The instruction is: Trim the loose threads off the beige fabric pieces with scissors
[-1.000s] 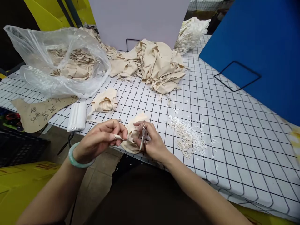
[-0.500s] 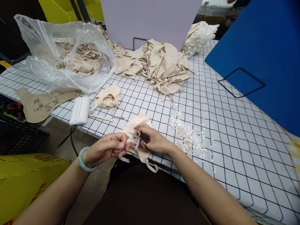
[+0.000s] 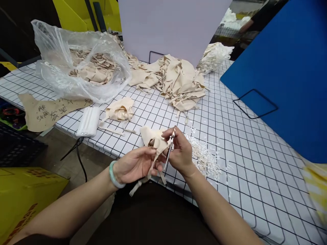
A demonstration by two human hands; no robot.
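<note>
— Where's the cloth (image 3: 153, 137)?
— Centre of the frame, at the desk (image 3: 255, 143) edge, pinched in the left hand (image 3: 135, 166).
— And the right hand (image 3: 180, 153)?
— Closed around snips (image 3: 169, 149), beside the cloth.

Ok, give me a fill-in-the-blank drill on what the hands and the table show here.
1. The right hand holds small metal ____ against the beige cloth piece.
2. The left hand, with a pale green ____ on its wrist, holds the cloth piece from below.
3. The clear plastic bag on the checked table is filled with beige ____.
4. White snippets lie just to the ____ of the right hand.

Missing words: scissors; bangle; cloth pieces; right
</note>
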